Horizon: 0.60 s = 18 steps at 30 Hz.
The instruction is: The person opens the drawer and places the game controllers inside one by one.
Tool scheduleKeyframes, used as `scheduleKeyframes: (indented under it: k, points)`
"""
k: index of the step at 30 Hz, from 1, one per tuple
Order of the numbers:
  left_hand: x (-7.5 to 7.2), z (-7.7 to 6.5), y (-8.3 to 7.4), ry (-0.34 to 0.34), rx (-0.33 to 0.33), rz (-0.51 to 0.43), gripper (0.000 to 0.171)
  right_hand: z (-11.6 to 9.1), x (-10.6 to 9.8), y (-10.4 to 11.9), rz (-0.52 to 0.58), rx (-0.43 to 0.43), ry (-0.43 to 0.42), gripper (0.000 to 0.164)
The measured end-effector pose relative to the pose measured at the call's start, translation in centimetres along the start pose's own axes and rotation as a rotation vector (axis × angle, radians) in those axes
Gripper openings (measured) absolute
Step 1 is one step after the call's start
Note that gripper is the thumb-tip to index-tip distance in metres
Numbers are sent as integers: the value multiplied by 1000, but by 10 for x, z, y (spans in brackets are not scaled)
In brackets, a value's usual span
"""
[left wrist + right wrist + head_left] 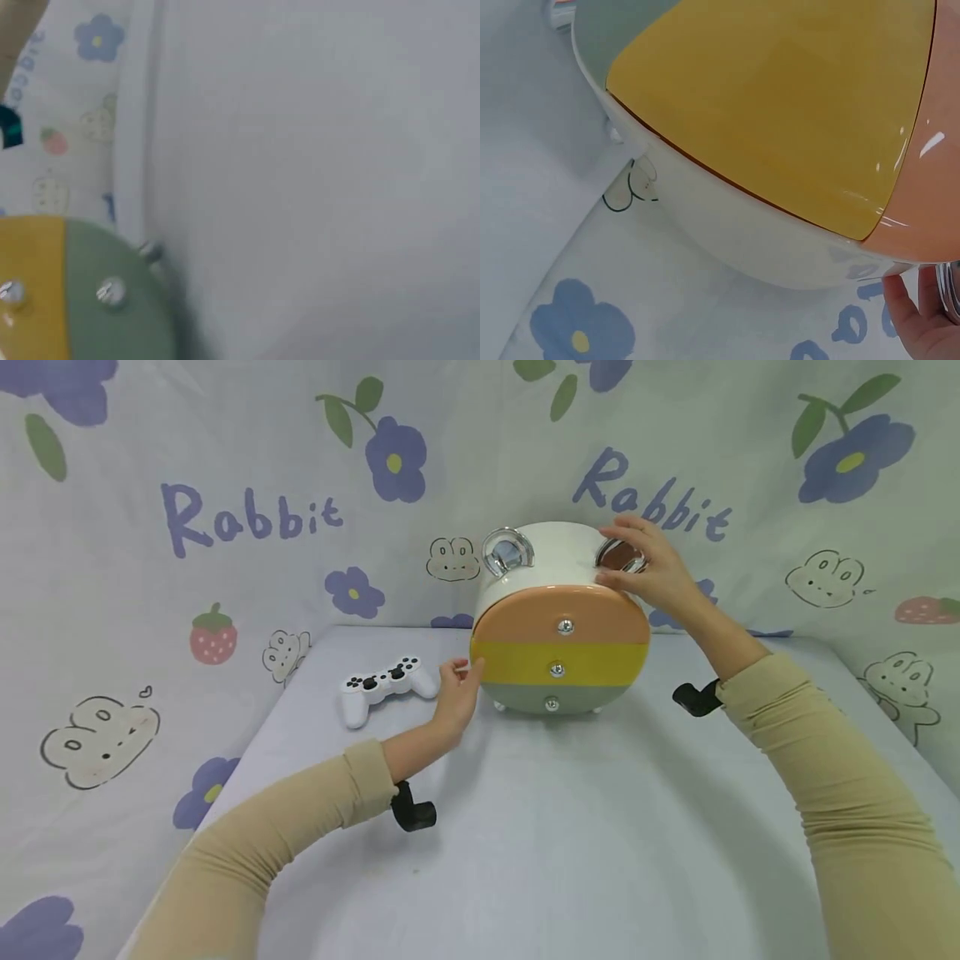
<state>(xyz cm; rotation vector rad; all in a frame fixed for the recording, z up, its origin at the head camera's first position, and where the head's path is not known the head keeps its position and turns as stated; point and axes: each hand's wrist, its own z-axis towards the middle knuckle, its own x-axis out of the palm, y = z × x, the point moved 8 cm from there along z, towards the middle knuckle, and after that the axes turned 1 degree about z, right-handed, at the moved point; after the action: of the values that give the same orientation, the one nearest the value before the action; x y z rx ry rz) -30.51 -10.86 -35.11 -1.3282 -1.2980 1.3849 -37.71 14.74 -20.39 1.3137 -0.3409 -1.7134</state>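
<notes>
A rounded drawer box (pixel 558 664) with orange, yellow and green drawer fronts, silver knobs and a white shell stands toward the back of the table. Two shiny silver ears rise from its top. My right hand (pixel 651 568) grips the right-hand ear (pixel 621 557), thumb in front and fingers behind; the right wrist view shows the fingers (pixel 922 311) beside the ear at the shell's edge. At the box's left side my left hand (pixel 457 697) rests with its fingertips right at the edge of the yellow drawer. That hand is outside the left wrist view.
A white game controller (pixel 386 685) lies on the table left of the box. The white-covered table (pixel 570 843) stretches toward me, and a patterned cloth (pixel 262 435) hangs behind it. Each wrist carries a black camera mount (pixel 412 810).
</notes>
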Motion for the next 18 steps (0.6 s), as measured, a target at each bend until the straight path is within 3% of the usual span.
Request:
scheduleKeyframes:
  k: [2, 4, 5, 9, 12, 18]
  points:
    - [11, -8, 16, 37, -40, 15, 43, -1, -1, -1, 6, 6, 1, 60]
    - [24, -15, 27, 103, -34, 42, 41, -1, -2, -1, 6, 9, 0, 61]
    - [30, -20, 26, 145, -9, 70, 40, -2, -2, -2, 7, 9, 0, 61]
    - [55, -26, 27, 301, 212, 280, 44, -1, -2, -2, 0, 8, 0, 61]
    - [67, -23, 29, 331, 359, 391, 48, -1, -1, -1, -2, 7, 1, 62]
    - [84, -16, 25, 333, 447, 416, 45, -1, -2, -1, 4, 15, -5, 62]
